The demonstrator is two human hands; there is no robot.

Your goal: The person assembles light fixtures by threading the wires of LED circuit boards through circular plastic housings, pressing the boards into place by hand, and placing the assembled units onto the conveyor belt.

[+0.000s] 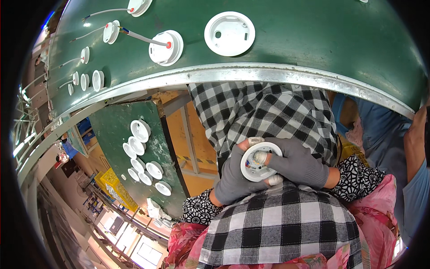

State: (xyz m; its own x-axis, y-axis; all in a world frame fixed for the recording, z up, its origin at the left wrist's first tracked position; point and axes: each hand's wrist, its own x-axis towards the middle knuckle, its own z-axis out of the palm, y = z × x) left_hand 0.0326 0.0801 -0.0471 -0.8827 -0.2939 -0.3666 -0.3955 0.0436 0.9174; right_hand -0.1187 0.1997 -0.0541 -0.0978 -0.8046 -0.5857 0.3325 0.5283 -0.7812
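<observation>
Above my lap I hold a white round plastic housing, its open side turned up. Small parts and a bit of coloured wire show inside it. My left hand, in a grey glove with wrapped fingertips, grips the housing's left and lower rim. From the right, my right hand, gloved the same way, grasps the rim. Its wrapped thumb presses down into the housing. What lies beneath that thumb is hidden.
Ahead is a green workbench with a metal edge. On it lie an open white housing and several cabled ones. More white housings lie on a lower green table at left. A person in blue is close at right.
</observation>
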